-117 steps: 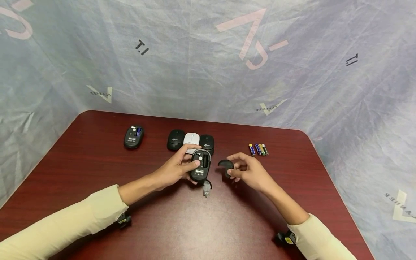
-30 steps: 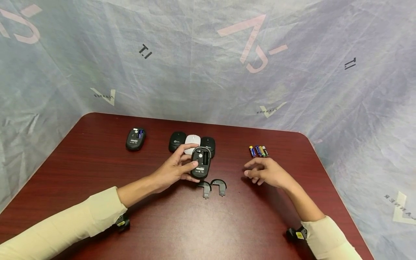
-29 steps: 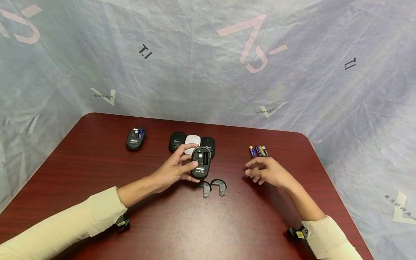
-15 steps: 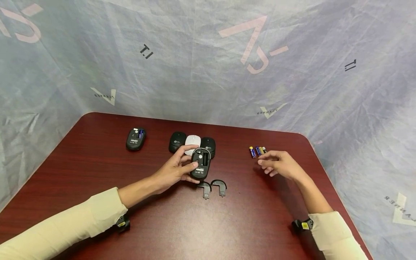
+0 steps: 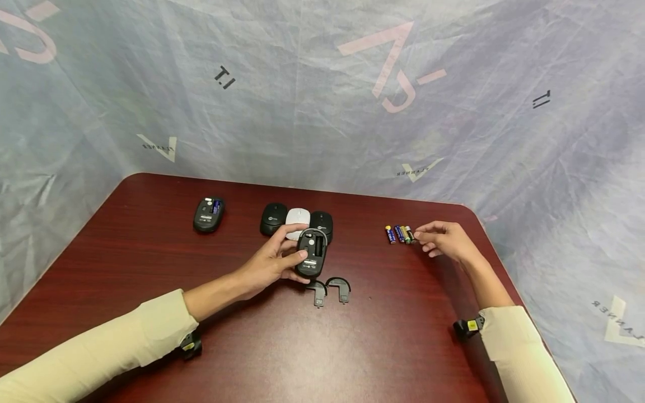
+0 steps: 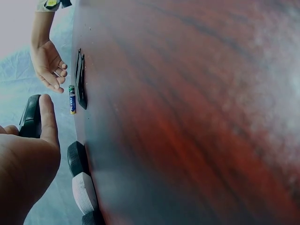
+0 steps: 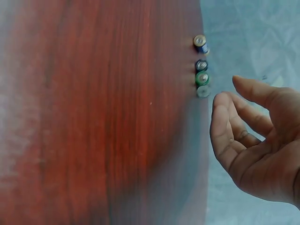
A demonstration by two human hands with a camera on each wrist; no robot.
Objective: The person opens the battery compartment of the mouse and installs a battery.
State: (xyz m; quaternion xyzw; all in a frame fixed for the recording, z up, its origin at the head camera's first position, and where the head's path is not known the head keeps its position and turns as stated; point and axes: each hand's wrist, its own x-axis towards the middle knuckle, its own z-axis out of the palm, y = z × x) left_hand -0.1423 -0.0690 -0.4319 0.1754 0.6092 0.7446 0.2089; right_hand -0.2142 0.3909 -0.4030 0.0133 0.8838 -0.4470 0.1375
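Observation:
My left hand (image 5: 267,259) grips a black computer mouse (image 5: 311,254), underside up, its long battery slot bare and dark. Below it on the table lie two black battery covers (image 5: 319,294), one partly behind the mouse's lower end. Off to the right, my right hand (image 5: 443,240) hovers beside a row of AA batteries (image 5: 405,234), thumb and index fingertips close to the rightmost one. In the right wrist view those fingers (image 7: 222,101) are loosely bent with a gap between thumb and index, nothing between them. A single blue battery (image 5: 390,234) lies left of the row.
Behind the left hand stand a black mouse (image 5: 274,218), a white mouse (image 5: 298,217) and another black mouse (image 5: 322,223), side by side. At the far left an upturned mouse (image 5: 209,214) holds a blue battery. A printed grey cloth (image 5: 322,112) hangs behind the table (image 5: 322,358).
The right hand put the second battery cover down beside the first, then moved right and away to the right side of the battery row. The left hand keeps holding the mouse in place.

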